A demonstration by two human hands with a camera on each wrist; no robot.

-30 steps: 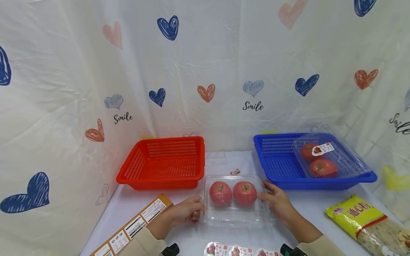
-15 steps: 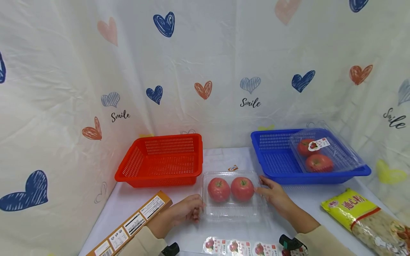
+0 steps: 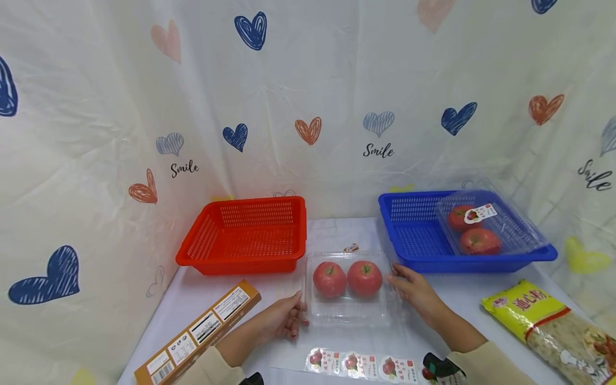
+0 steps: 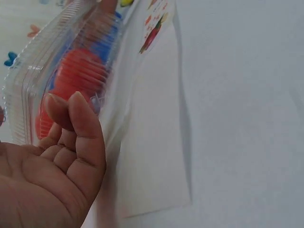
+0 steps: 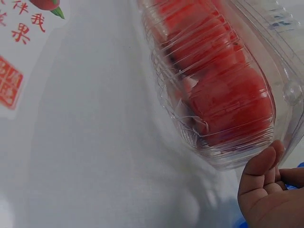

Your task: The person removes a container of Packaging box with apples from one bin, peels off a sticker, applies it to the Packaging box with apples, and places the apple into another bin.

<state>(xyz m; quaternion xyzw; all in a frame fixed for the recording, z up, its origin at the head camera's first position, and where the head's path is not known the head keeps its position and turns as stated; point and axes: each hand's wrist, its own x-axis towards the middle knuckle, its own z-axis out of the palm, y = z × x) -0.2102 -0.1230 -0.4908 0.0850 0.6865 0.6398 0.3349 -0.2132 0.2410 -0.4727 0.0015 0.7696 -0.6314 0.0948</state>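
A clear plastic, ribbed rectangular container (image 3: 346,311) is sitting between the two grips at the middle of the counter (image 3: 464,302). The left hand (image 3: 283,316) is pinching its left side, fingers curling; the right hand (image 3: 416,291) is pinching its right side, the grip closing narrowly at a corner in the right wrist view. Inside, two round red apples (image 3: 329,279) are resting side by side, glossing through the plastic.

A red perforated plastic basket (image 3: 245,266) is standing by the counter's far left corner; a blue perforated plastic basket (image 3: 471,264) by the far right corner is holding another clear container of apples (image 3: 515,230). A long orange cardboard box (image 3: 199,331) is slanting along the left edge, a crinkly yellow-and-clear bag (image 3: 553,331) along the right. Glossy apple-printed labels (image 3: 361,366) are lying near the near edge.

White cloth is covering the counter; a heart-printed white curtain (image 3: 332,80) is hanging behind.
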